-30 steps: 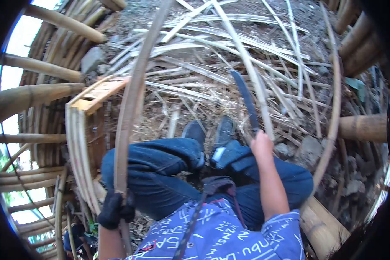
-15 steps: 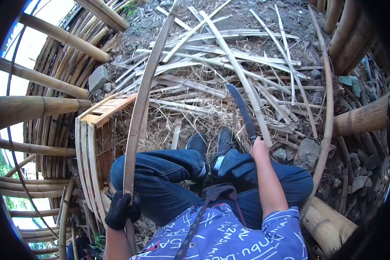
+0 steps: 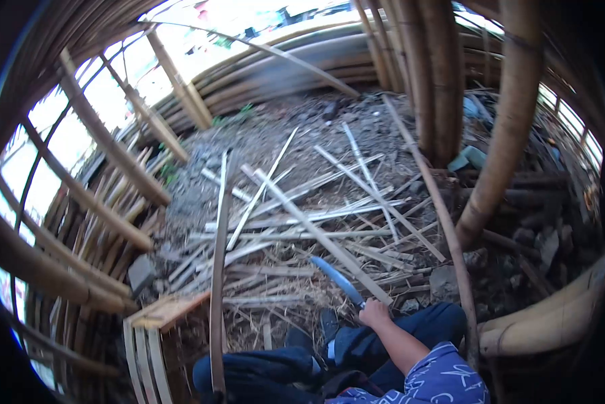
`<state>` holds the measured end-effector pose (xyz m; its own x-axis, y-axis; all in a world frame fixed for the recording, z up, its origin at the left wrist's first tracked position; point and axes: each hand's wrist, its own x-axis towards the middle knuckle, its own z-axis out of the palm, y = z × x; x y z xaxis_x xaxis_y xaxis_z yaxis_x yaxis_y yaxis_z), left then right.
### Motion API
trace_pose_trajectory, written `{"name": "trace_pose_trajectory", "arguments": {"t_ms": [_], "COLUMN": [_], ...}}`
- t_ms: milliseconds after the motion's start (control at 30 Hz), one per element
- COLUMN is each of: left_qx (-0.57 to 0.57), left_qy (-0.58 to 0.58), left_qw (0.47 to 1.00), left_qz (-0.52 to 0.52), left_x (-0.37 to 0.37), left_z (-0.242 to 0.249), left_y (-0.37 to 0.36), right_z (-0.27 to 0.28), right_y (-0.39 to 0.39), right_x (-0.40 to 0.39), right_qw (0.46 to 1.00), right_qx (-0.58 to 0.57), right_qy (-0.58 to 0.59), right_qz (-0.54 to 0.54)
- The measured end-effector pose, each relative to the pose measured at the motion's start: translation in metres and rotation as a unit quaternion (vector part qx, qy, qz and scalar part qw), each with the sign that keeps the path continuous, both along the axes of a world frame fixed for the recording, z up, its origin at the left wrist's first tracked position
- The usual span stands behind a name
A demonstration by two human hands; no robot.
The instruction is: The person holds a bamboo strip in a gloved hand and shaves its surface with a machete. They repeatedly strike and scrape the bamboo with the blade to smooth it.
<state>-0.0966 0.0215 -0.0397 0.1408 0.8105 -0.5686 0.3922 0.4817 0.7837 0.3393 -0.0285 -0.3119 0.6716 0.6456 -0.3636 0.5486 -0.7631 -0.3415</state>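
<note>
My right hand, bare, is closed round the handle of a machete above my right knee. Its dark curved blade points forward and left over the litter of strips. A long split bamboo strip stands up at the left, passing in front of the wooden crate. Only a dark sliver of my gloved left hand shows at the bottom edge, at the strip's lower end; its fingers are largely cut off. Machete and upright strip are apart.
Several pale bamboo strips lie crossed on the ground ahead, among shavings. Thick bamboo posts rise at the right, with more poles at the left. A grey block lies behind the crate. A long pole runs along the right.
The view has tilted up, showing more ground and the far bamboo wall; my left hand has nearly dropped out of the frame. The machete stays in my right hand, the strip still upright.
</note>
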Motion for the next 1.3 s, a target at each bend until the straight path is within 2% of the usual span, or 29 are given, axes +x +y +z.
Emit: {"name": "trace_pose_trajectory", "arguments": {"t_ms": [133,167,233,267,333,467,533,600,667,700,733,800,833,867,967,1067,1133,1167,1200,1267,1300], "left_qx": [-0.021,0.011,0.036,0.024,-0.053,-0.062,-0.083,-0.105,-0.125,-0.114,-0.103,-0.117,-0.128,-0.131,-0.134,-0.109,-0.178,-0.180,-0.163,-0.151,-0.091], "left_qy": [-0.065,-0.050,-0.002,0.003,-0.101,-0.080,-0.079,-0.081,-0.085,-0.074,-0.062,-0.056,-0.049,-0.049,-0.077,-0.128,-0.145,-0.152,-0.134,-0.124,-0.069], "left_qw": [0.997,0.992,0.999,1.000,0.994,0.995,0.993,0.991,0.989,0.991,0.992,0.992,0.991,0.990,0.988,0.984,0.970,0.968,0.970,0.967,0.970], "left_qz": [0.042,-0.114,-0.017,0.010,0.002,0.002,-0.002,0.005,0.008,-0.010,-0.027,-0.010,0.001,0.000,-0.007,-0.063,-0.084,-0.089,-0.123,-0.166,-0.217], "left_x": [-0.028,-0.013,0.029,0.025,0.014,0.017,0.018,0.021,0.021,0.021,0.021,0.024,0.025,0.024,0.017,0.008,0.008,0.011,0.015,0.033,0.045], "left_z": [-0.036,-0.005,0.033,0.030,0.015,0.021,0.023,0.029,0.031,0.031,0.031,0.036,0.037,0.035,0.030,0.026,0.023,0.014,0.002,-0.005,0.006], "left_y": [-0.003,-0.004,-0.019,-0.021,-0.017,-0.015,-0.013,-0.011,-0.008,-0.008,-0.008,-0.007,-0.008,-0.009,-0.009,-0.011,-0.015,-0.021,-0.029,-0.041,-0.050], "right_z": [0.013,0.002,0.003,0.019,0.031,0.044,0.052,0.077,0.089,0.093,0.098,0.116,0.136,0.146,0.167,0.188,0.195,0.194,0.192,0.190,0.193], "right_y": [0.003,0.003,0.005,0.002,0.002,0.006,0.007,0.010,0.010,0.010,0.011,0.007,0.007,0.010,0.022,0.032,0.034,0.034,0.033,0.027,0.023], "right_x": [0.010,0.017,0.025,0.023,0.017,-0.004,-0.023,-0.044,-0.057,-0.067,-0.074,-0.091,-0.100,-0.107,-0.120,-0.128,-0.132,-0.132,-0.128,-0.115,-0.109], "right_qw": [0.992,0.987,0.971,0.959,0.935,0.915,0.818,0.824,0.837,0.859,0.860,0.816,0.761,0.762,0.804,0.788,0.781,0.765,0.748,0.758,0.773], "right_qx": [0.031,0.048,0.081,0.096,0.141,0.209,0.363,0.352,0.371,0.416,0.413,0.393,0.379,0.377,0.393,0.413,0.428,0.436,0.443,0.450,0.446], "right_qy": [0.100,0.143,0.223,0.262,0.317,0.338,0.444,0.442,0.402,0.288,0.289,0.413,0.522,0.522,0.398,0.381,0.381,0.421,0.459,0.437,0.426], "right_qz": [-0.072,-0.058,-0.042,-0.043,-0.065,-0.065,-0.044,-0.045,0.006,0.074,0.077,0.093,0.069,0.066,0.201,0.252,0.247,0.217,0.185,0.180,0.145]}}
